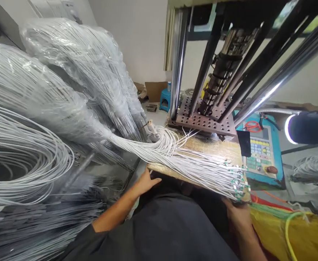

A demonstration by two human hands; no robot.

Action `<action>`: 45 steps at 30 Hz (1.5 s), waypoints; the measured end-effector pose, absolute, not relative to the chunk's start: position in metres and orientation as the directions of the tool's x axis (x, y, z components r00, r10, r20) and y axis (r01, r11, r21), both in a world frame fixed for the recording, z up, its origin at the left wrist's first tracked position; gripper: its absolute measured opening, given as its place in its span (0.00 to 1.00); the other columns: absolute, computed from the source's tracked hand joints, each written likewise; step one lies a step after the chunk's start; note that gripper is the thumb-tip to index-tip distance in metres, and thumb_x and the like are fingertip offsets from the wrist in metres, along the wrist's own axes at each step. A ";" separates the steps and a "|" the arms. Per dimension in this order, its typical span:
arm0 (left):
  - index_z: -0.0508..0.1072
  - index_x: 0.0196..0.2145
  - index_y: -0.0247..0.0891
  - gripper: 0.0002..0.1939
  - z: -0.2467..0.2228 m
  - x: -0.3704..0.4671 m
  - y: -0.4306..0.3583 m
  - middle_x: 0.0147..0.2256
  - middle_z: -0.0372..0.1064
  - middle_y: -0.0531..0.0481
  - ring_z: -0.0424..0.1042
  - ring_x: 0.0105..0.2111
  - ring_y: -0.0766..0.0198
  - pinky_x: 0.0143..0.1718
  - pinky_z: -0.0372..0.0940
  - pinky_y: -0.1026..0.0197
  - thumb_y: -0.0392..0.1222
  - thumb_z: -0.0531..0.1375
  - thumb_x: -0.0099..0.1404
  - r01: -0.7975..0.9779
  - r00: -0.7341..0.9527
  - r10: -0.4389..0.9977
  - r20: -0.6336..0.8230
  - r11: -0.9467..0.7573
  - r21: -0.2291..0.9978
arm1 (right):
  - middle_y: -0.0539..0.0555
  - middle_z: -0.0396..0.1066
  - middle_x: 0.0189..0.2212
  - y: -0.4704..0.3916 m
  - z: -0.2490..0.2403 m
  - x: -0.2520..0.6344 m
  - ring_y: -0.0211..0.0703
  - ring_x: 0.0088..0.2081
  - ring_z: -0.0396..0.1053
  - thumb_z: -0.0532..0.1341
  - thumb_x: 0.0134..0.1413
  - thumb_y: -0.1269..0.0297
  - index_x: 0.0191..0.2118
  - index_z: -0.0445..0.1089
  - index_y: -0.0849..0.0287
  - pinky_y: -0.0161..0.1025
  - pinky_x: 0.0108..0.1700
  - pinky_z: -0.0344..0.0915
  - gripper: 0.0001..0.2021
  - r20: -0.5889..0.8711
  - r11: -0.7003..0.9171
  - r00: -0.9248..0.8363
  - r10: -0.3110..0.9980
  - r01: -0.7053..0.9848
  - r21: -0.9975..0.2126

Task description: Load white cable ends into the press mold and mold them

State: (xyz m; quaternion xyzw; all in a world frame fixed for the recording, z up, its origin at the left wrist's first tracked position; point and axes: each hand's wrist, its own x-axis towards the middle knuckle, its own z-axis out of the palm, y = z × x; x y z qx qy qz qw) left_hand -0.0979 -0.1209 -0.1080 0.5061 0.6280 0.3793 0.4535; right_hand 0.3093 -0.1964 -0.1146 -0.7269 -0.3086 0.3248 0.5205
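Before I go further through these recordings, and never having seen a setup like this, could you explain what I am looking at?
There is no robot here: a person works with bare hands. The single picture comes from a camera worn on the head, looking forward and down past the dark shirt.

White cables lie across a brown worktop, their small green ends gathered at its right side. Behind stands a machine with metal posts and a plate full of holes, with a blue control panel to its right. More cables, wrapped in clear plastic, are at the left.

The left hand is at the worktop's near edge, thumb spread; the right hand is by its right corner, fingers partly hidden. I see nothing clearly held.
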 end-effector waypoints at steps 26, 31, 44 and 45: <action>0.77 0.41 0.33 0.14 -0.006 0.131 0.077 0.33 0.73 0.49 0.70 0.31 0.64 0.34 0.64 0.62 0.43 0.66 0.59 0.540 0.789 0.525 -0.317 -0.349 0.766 | 0.58 0.77 0.48 -0.123 -0.069 0.361 0.50 0.52 0.74 0.65 0.59 0.63 0.50 0.76 0.56 0.51 0.59 0.68 0.14 0.574 0.146 0.453 0.682 0.685 -0.714; 0.78 0.36 0.29 0.19 0.016 0.143 0.078 0.25 0.69 0.52 0.65 0.24 0.69 0.27 0.58 0.65 0.51 0.69 0.56 0.463 0.867 0.299 -0.399 -0.188 0.866 | 0.60 0.76 0.51 -0.123 -0.069 0.365 0.52 0.54 0.73 0.65 0.59 0.64 0.53 0.75 0.57 0.54 0.61 0.67 0.16 0.617 0.174 0.438 0.654 0.706 -0.686; 0.72 0.32 0.31 0.23 -0.001 0.140 0.039 0.25 0.72 0.50 0.72 0.24 0.69 0.27 0.64 0.66 0.54 0.73 0.54 0.223 0.804 0.513 -0.300 0.207 0.953 | 0.60 0.72 0.53 -0.063 -0.020 0.319 0.46 0.45 0.76 0.77 0.36 0.62 0.72 0.47 0.52 0.43 0.45 0.75 0.58 -0.066 -0.061 0.013 0.998 -0.238 -0.969; 0.71 0.31 0.31 0.24 -0.003 0.140 0.039 0.25 0.72 0.51 0.72 0.23 0.69 0.26 0.63 0.67 0.54 0.73 0.53 0.193 0.792 0.537 -0.291 0.232 0.953 | 0.58 0.75 0.47 -0.059 -0.021 0.312 0.45 0.42 0.76 0.77 0.36 0.62 0.69 0.54 0.57 0.43 0.44 0.75 0.53 -0.087 -0.081 0.012 0.996 -0.250 -0.965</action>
